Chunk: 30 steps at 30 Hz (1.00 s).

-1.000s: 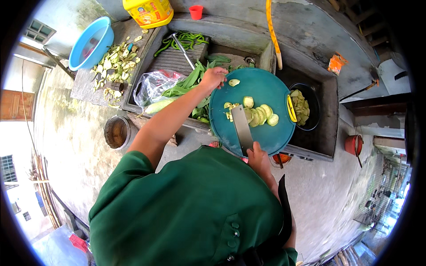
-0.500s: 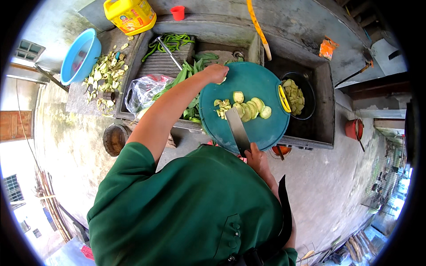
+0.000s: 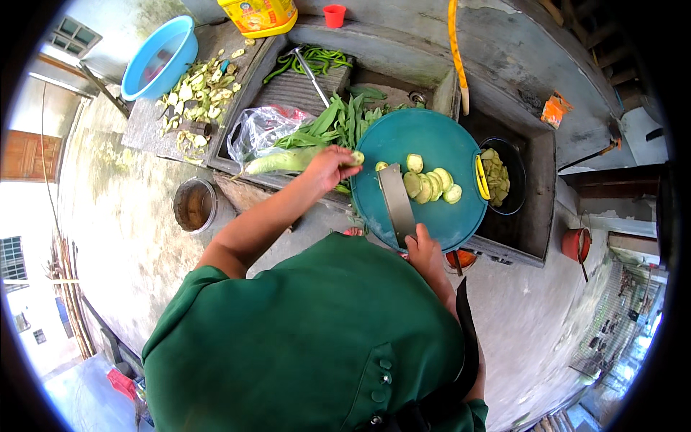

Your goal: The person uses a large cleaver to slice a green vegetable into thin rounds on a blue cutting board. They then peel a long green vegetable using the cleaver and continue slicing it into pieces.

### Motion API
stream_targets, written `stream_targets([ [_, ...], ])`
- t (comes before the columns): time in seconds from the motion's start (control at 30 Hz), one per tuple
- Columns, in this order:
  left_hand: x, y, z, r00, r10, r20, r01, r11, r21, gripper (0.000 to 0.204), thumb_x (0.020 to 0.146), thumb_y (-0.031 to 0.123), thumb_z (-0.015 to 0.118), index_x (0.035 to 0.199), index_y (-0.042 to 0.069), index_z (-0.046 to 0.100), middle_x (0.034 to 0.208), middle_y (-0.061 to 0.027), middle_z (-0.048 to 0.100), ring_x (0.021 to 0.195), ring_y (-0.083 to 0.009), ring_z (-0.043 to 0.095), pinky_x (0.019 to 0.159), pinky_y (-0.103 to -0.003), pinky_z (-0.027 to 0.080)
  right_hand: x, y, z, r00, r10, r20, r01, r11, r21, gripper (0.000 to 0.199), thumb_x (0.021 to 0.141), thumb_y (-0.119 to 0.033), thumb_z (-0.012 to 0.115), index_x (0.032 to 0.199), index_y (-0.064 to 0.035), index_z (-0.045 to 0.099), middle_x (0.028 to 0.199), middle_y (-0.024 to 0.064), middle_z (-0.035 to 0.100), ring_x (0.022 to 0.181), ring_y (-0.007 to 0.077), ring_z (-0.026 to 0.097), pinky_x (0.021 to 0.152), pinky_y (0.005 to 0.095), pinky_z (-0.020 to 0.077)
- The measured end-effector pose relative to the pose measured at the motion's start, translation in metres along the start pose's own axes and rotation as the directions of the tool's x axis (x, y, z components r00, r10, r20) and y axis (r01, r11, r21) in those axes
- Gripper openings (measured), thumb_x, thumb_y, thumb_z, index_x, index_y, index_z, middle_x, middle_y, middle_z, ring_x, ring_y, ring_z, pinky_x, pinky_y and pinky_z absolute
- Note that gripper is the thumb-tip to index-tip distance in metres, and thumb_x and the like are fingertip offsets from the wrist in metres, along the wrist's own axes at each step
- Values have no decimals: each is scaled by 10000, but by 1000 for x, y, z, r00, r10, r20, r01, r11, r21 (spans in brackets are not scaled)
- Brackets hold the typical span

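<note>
My right hand [image 3: 425, 250] grips the handle of a cleaver [image 3: 395, 200], whose wide blade lies over the round teal cutting board [image 3: 439, 223]. Pale green vegetable slices [image 3: 434, 185] overlap on the board to the right of the blade. A small pile by the blade is mostly hidden behind it. At the board's left rim, my left hand [image 3: 332, 168] pinches a small pale green vegetable piece [image 3: 358, 157] between its fingertips. Just left of that hand, a long pale green gourd-like vegetable [image 3: 284, 160] lies beside leafy greens [image 3: 332, 124].
A black bowl of cut slices [image 3: 497, 176] sits in the right basin, by the board's yellow handle [image 3: 481, 178]. Green beans [image 3: 317, 59], a plastic bag [image 3: 263, 133], peelings [image 3: 198, 93] and a blue basin [image 3: 161, 59] are to the left. A bucket [image 3: 196, 205] stands below.
My left hand has moved from the board's far edge back toward me, to its left rim. The cleaver stays over the board, its blade now covering more of the small pile. The view has shifted.
</note>
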<state>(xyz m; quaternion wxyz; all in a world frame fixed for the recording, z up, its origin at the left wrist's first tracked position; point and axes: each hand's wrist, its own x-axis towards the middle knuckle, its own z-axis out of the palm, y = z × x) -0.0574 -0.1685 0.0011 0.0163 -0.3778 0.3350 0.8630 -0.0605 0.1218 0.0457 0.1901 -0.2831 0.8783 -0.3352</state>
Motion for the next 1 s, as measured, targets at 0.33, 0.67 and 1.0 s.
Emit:
stream_targets([
  [0.33, -39, -67, 12, 978, 182, -102, -134, 922, 362, 166, 773, 68, 623, 809, 6, 473, 680, -96, 583, 529, -176, 604, 442, -261, 484, 9, -9, 11, 998, -21, 65, 29, 991, -129, 224, 800, -152, 524, 959, -32, 421, 633, 233, 553, 610, 428, 545, 532, 509, 418],
  [0.67, -44, -67, 21, 951, 308, -35, -226, 767, 601, 181, 769, 91, 630, 797, -10, 483, 612, -92, 582, 493, -147, 587, 440, -259, 483, 9, -4, 14, 997, 7, 78, 6, 985, -174, 220, 800, -154, 524, 949, -40, 410, 617, 231, 555, 599, 423, 550, 533, 514, 420],
  [1.0, -40, -63, 21, 961, 276, -18, -199, 732, 652, 199, 769, 111, 638, 772, -21, 489, 616, -106, 590, 493, -157, 596, 427, -264, 489, 10, -11, 12, 989, 48, 139, -16, 975, -223, 250, 798, -170, 532, 968, -51, 393, 637, 222, 573, 609, 424, 562, 550, 512, 437],
])
